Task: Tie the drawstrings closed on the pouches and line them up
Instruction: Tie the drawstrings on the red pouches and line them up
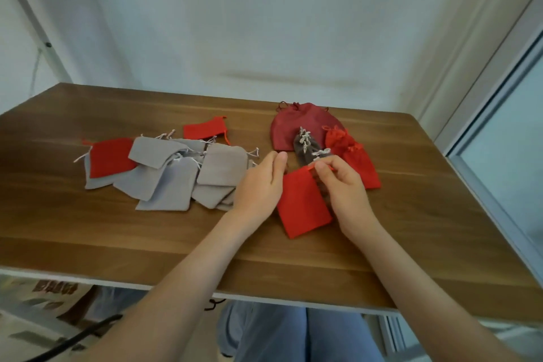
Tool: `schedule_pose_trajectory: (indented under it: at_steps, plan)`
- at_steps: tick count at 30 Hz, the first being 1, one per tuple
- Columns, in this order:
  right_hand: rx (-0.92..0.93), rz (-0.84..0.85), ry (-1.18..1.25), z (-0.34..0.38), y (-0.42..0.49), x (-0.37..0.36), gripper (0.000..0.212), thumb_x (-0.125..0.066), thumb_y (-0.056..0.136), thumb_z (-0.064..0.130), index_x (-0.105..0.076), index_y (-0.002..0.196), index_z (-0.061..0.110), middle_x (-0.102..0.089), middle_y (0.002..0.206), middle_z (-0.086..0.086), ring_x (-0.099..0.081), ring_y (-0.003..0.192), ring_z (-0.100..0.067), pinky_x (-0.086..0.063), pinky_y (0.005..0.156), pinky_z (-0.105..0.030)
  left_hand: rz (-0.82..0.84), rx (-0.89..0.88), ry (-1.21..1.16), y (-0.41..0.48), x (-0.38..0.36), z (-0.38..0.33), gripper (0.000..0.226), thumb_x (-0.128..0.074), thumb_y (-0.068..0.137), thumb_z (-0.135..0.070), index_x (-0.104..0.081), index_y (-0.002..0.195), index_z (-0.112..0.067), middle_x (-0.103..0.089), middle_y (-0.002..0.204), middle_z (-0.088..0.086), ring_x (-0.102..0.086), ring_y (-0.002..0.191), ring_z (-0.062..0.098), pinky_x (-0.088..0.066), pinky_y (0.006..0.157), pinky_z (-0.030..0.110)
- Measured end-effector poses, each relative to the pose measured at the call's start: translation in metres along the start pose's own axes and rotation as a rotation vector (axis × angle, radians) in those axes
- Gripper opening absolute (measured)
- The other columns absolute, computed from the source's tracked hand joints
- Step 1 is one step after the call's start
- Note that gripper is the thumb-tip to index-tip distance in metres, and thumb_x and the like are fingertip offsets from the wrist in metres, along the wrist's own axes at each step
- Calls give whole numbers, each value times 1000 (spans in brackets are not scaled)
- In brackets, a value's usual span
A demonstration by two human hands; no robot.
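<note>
Brown wooden tabletop (117,244) with a white edge carries everything.

Left of centre: loose overlapping pile of flat grey fabric pouches (176,182), mouths not drawn in, pale cords trailing off the far side.

Far right of centre: big round dark-red pouch (293,126), gathered at its far edge.

Left hand (260,185) is at the left edge of the flat red fabric pouch (302,203). Its fingers are extended and held together, with the tips past the pouch's top corner. The thumb is hidden, so can't tell whether it grips anything.

Right hand (345,185) has its fingers curled, pinching the red drawstring (311,167) at the pouch's top right corner.

That flat red pouch sits between the two hands, right of centre, tilted, mouth still flat and ungathered.

Another flat red pouch (110,157) lies on the left end of the grey pile.

Cinched red pouches (352,156) lie just right of the right hand — tied, overlapping each other and the big dark-red one.

Small flat red pouch (204,128) lies behind the grey pile, nearer the wall.

Cinched dark grey-brown pouches (304,147) with pale knotted cords sit between the big dark-red pouch and the hands, partly hidden by the right hand.
</note>
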State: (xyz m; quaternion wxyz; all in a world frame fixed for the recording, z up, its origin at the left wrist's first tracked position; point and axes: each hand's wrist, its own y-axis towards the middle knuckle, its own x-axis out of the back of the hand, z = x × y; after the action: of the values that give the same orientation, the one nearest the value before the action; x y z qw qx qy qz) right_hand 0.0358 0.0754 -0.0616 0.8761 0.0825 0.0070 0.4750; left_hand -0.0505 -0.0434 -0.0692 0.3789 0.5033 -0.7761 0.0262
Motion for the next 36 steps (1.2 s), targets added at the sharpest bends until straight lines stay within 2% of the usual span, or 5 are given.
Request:
schedule_pose_trajectory:
  at_steps: [13,17,25,29,36]
  plan:
    - [76,-282,96,-5,4,28,30,-44,95,-4,-61,77,13,-59,69,0,-53,59,-2,-42,57,-17,-25,-48,-176,-5,1,7,29,-40,101,-25,-66,89,-23,-44,48,-3,-48,56,15,-32,51,23]
    - [177,-135,52,-4,3,24,33,-38,96,-7,-61,104,15,-66,92,1,-54,68,-4,-42,61,-17,-6,-40,-246,-3,1,11,37,-33,103,-31,-67,94,-19,-50,50,-24,-46,51,-4,-28,51,14]
    - [92,231,-253,-3,-3,6,36,-49,91,4,-63,119,23,-62,115,8,-53,109,-3,-39,94,-19,120,-157,-385,-6,1,9,15,-42,100,-22,-54,109,-17,-52,60,-14,-46,54,0,-35,57,15]
    - [191,260,-564,-15,1,5,23,-57,92,21,-65,114,20,-60,104,7,-47,103,-11,-33,85,-15,152,-227,-392,-5,1,9,21,-43,93,-13,-47,113,-13,-49,71,-8,-49,67,3,-39,72,16]
    - [408,259,-664,-22,-2,3,27,-74,74,33,-53,81,17,-47,77,6,-41,78,-12,-31,70,-15,31,-213,-382,-7,-4,8,19,-54,91,-15,-48,99,-32,-60,68,-3,-56,65,5,-40,64,17]
